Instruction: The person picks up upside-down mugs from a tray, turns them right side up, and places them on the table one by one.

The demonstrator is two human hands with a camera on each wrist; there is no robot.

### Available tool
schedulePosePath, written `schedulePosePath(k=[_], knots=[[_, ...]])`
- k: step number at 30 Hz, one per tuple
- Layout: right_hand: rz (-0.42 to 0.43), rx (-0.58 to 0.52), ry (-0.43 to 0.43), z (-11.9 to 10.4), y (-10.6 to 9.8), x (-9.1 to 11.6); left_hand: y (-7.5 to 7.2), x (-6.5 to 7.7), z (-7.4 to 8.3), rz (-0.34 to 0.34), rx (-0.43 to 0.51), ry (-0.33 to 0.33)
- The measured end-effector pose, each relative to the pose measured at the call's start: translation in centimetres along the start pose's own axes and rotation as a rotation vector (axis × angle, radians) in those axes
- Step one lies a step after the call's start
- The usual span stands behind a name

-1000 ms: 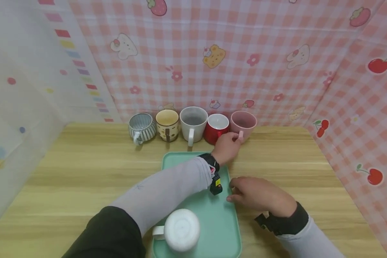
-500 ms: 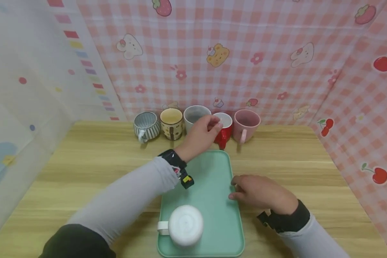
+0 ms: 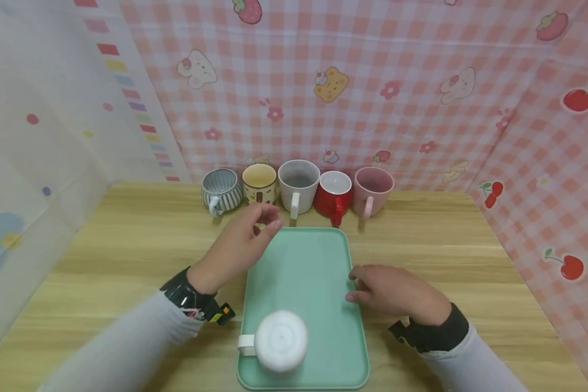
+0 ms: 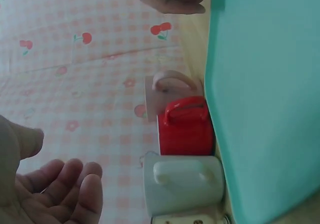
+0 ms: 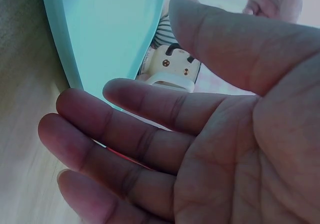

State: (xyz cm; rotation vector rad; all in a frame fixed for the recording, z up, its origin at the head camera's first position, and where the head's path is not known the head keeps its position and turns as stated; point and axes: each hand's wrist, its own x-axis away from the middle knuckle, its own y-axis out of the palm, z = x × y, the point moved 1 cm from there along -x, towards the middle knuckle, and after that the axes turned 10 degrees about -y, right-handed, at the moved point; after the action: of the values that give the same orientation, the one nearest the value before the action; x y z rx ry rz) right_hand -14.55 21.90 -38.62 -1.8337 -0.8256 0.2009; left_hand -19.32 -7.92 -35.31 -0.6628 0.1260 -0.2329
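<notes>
My left hand hovers in front of the yellow patterned mug, over the far left corner of the green tray. Its fingers are loosely bent around nothing. At the tray's right edge is my right hand, fingers relaxed and holding nothing; whether it touches the rim I cannot tell. A white mug sits upside down on the tray's near end, handle to the left. Behind the tray stand a striped mug, a light grey mug, a red mug and a pink mug, upright with handles toward me.
The row of mugs stands close to the pink checked cloth at the back. Another checked cloth bounds the right side, and a pale cloth the left. Wooden tabletop shows on both sides of the tray.
My left hand has let go of the pink mug's handle and moved left past the red and grey mugs, then nearer to me. My right hand stays at the tray's edge.
</notes>
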Motion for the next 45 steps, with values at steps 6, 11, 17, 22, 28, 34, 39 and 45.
schedulePosePath(k=[6,11,17,22,28,34,39,45], knots=[[0.011,0.008,0.003,0.0,0.2,-0.2,-1.0,2.6,-2.0,-0.032,-0.033,-0.015],[0.016,0.021,-0.002,0.1,0.1,-0.2,-1.3,3.5,-3.4,-0.042,-0.03,-0.018],[-0.012,-0.007,0.029,0.1,0.1,-0.1,-1.5,4.1,-3.4,-0.112,-0.04,-0.016],[-0.012,-0.016,0.014,0.1,0.0,-0.1,-1.8,4.9,-2.8,-0.242,-0.085,0.018],[-0.017,-0.016,0.019,0.2,-0.1,-0.2,-2.0,5.9,-2.2,-0.436,-0.19,0.082],[-0.03,-0.009,0.026,0.3,-0.1,-0.2,-2.2,6.7,-2.1,-0.579,-0.227,0.09],[-0.027,-0.002,0.022,0.3,-0.1,-0.2,-1.8,7.1,-2.3,-0.659,-0.259,0.06],[-0.03,-0.012,0.022,0.2,-0.1,-0.3,-1.4,7.2,-2.5,-0.718,-0.274,0.042]])
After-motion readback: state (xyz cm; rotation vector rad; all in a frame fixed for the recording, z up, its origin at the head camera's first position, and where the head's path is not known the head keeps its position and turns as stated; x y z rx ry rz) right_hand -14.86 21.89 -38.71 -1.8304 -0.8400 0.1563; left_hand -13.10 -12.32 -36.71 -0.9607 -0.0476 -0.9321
